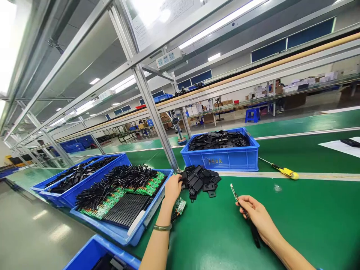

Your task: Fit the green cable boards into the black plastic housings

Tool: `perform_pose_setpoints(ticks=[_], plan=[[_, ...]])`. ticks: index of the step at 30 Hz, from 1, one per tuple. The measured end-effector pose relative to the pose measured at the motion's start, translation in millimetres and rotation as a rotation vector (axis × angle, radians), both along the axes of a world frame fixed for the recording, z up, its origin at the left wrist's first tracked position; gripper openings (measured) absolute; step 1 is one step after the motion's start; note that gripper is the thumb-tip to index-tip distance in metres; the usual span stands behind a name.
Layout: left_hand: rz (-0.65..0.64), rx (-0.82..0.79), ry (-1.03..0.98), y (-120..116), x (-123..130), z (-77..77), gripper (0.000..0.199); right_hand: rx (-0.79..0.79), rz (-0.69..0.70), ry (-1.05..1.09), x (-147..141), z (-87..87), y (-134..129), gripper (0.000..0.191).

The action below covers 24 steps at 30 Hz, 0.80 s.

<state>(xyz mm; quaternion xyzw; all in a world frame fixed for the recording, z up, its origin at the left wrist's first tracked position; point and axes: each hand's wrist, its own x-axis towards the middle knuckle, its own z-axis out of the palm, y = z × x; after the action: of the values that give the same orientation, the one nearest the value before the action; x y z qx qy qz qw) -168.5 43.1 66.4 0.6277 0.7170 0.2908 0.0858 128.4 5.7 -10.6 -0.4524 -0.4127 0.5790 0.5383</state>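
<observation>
Black cable (255,234) trails from the slim circuit board (233,191) pinched in our right hand (254,213), above the green bench (222,236), to the right of the loose black plastic pieces (198,180). Our left hand (173,187) reaches the pile's near-left edge, fingers bent close; we can't tell whether they grip a piece. We judge the board light, stiff and fragile, the cable limp; we'd take the board by its edges, sparing the cable joint.

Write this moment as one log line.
Left hand: at piled flat black plastic parts | right hand: holds thin circuit board with black cable | yellow-handled screwdriver: on green table
</observation>
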Motion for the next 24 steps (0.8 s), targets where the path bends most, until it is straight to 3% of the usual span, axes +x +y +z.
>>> perform_pose_setpoints(ticks=[4, 7, 10, 14, 17, 24], plan=[[-0.049, 0.079, -0.392, -1.9, 58.3, -16.2, 0.025, 0.099, 0.026, -0.096, 1.2, -4.4, 2.4, 0.038], [-0.173, -0.07, -0.733, -5.3, 108.2, -41.3, 0.024, 0.18, 0.044, -0.183, 3.9, -7.7, 4.4, 0.039], [-0.267, -0.226, -0.998, -12.7, 139.5, -60.4, 0.027, 0.234, 0.033, -0.313, 7.5, -9.8, 5.8, 0.037], [-0.388, -0.327, -1.339, -23.9, 146.7, -67.7, 0.039, 0.226, 0.029, -0.44, 9.7, -9.5, 5.8, 0.035], [-0.399, -0.317, -1.533, -28.3, 144.4, -68.5, 0.055, 0.232, 0.002, -0.469, 8.5, -7.7, 4.5, 0.032], [-0.344, -0.195, -1.585, -28.8, 148.8, -72.8, 0.065, 0.201, 0.006, -0.431, 5.5, -7.5, 0.1, 0.031]])
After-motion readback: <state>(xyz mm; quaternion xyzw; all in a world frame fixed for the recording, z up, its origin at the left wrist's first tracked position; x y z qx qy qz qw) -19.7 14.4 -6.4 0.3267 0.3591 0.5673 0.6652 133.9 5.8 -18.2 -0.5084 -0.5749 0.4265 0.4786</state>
